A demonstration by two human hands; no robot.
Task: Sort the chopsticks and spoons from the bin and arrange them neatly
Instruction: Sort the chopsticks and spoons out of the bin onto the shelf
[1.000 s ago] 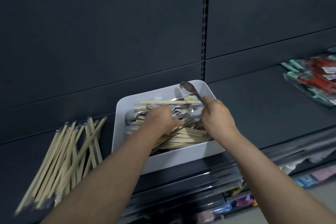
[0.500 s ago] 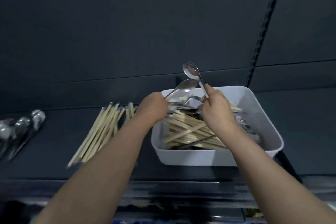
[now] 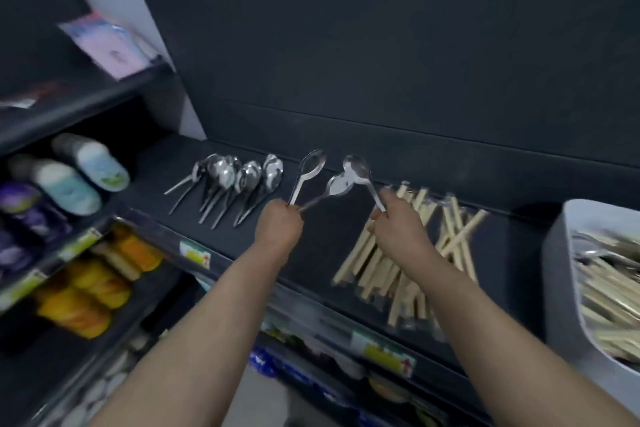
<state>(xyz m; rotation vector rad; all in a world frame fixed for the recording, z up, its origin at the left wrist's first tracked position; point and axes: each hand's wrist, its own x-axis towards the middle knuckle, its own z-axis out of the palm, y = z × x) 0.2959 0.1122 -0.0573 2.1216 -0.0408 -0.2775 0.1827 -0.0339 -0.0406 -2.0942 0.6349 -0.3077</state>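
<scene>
Centrally, a person's left hand (image 3: 278, 226) is curled into a fist around the handle ends of two shiny metal spoons (image 3: 312, 165), which fan upward and apart with their bowls raised above the shelf. The right hand (image 3: 398, 230) pinches the handle end of a single metal spoon (image 3: 357, 167) between curled fingers, bowl up. Its bowl overlaps the bowl of the nearer left-hand spoon; whether they touch cannot be told. Just left of the held spoons, a row of metal spoons (image 3: 235, 180) lies on the shelf, bowls toward the back wall and handles toward the viewer, packed side by side. Under and beyond the right forearm, a loose pile of pale wooden chopsticks (image 3: 453, 239) lies on the shelf, several crossing one another, some apparently in clear wrapping. At the far right stands a white plastic bin (image 3: 568, 274) holding more chopsticks and some metal cutlery, blurred. All of this rests on a dark grey shop shelf (image 3: 325, 250) with a dark back panel (image 3: 381, 62) behind it. Price labels (image 3: 384, 354) are stuck along the shelf's front edge. To the left, adjoining shelves carry white and blue bottles (image 3: 83, 173) lying on their sides, purple packs (image 3: 24, 211), orange and yellow packages (image 3: 86, 291), and a pink packet (image 3: 107, 45) higher up, all blurred.
</scene>
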